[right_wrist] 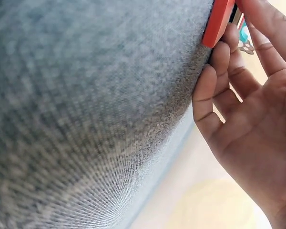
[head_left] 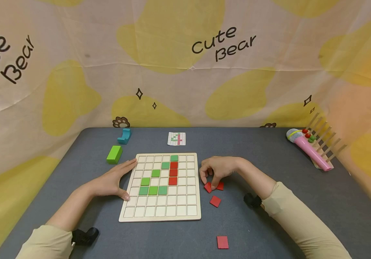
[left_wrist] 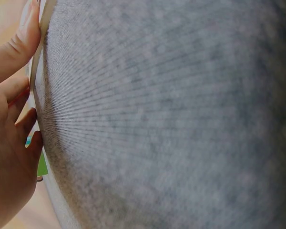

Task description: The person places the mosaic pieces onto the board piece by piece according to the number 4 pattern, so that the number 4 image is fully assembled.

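A white gridded board (head_left: 171,210) lies on the table, with several green square tiles (head_left: 155,173) in a stepped pattern and a short column of red tiles (head_left: 173,172) set in its cells. My left hand (head_left: 112,181) rests at the board's left edge, fingers extended, thumb on the rim. To the right of the board my right hand (head_left: 219,169) pinches a red square tile (head_left: 208,187) at the tabletop between thumb and forefinger. Another red tile (head_left: 220,186) lies partly behind the thumb. In the right wrist view a red tile (right_wrist: 218,24) shows beside the fingers.
Nearer me lie two loose red tiles, one close by (head_left: 215,201) and one at the front (head_left: 222,242). A small pattern card (head_left: 176,139) is behind the board. A green block (head_left: 114,154) and blue piece (head_left: 124,136) stand left; a pink toy microphone (head_left: 313,153) and pegged stand (head_left: 329,144) lie right.
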The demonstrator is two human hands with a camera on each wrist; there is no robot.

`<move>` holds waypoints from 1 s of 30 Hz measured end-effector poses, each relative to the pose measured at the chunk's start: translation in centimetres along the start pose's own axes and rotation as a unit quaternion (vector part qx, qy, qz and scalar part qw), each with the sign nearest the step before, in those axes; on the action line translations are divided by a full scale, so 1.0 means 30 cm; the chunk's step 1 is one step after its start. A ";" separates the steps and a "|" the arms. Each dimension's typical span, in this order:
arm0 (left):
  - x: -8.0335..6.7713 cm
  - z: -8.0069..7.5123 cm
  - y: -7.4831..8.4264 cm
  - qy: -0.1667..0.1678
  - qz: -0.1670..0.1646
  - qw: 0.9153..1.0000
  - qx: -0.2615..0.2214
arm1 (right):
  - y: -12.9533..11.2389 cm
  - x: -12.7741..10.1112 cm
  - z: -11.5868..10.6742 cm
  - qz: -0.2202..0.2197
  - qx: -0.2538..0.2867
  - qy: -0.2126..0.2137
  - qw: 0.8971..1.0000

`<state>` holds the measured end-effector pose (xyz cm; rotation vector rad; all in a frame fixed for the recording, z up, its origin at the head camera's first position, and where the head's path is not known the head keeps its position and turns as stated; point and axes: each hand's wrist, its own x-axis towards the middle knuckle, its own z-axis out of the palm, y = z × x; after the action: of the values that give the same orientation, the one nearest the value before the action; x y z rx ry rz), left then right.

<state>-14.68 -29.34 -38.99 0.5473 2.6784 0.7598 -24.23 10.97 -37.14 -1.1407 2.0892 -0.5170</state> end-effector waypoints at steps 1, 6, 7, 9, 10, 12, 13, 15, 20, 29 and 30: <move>0.000 0.000 0.000 0.000 0.000 1.000 0.001 | -0.001 0.000 0.000 0.001 -0.001 0.002 1.000; -0.002 0.002 0.002 0.001 -0.002 1.000 0.000 | -0.010 -0.001 0.001 0.005 0.014 0.008 1.000; -0.003 0.002 0.002 0.001 -0.001 1.000 -0.002 | -0.012 -0.001 0.001 0.006 0.022 0.009 1.000; -0.003 0.002 0.003 0.001 -0.002 1.000 -0.005 | -0.018 -0.003 0.000 0.010 0.040 0.012 0.999; -0.003 0.002 0.003 0.001 -0.002 1.000 -0.007 | -0.021 -0.003 0.000 0.012 0.047 0.013 0.999; -0.003 0.002 0.004 0.001 -0.003 1.000 -0.010 | -0.027 -0.004 -0.002 0.016 0.058 0.015 0.998; -0.002 0.002 0.004 0.001 -0.003 1.000 -0.011 | -0.031 -0.003 -0.003 0.018 0.059 0.016 0.998; -0.001 0.003 0.002 0.001 -0.001 1.000 -0.010 | -0.039 -0.002 -0.007 0.018 0.061 0.014 0.998; 0.001 0.004 -0.002 0.002 0.001 1.000 -0.011 | -0.065 0.007 -0.020 0.000 0.072 0.010 0.997; -0.002 0.000 0.000 0.000 -0.002 1.000 -0.006 | -0.122 0.051 -0.016 -0.038 0.081 0.056 0.994; -0.003 0.000 0.002 0.001 -0.002 1.000 -0.007 | -0.129 0.056 -0.014 -0.040 0.075 0.063 0.994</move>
<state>-14.60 -29.34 -38.93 0.5384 2.6721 0.7781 -22.96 7.48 -35.09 -1.1326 2.0772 -0.7888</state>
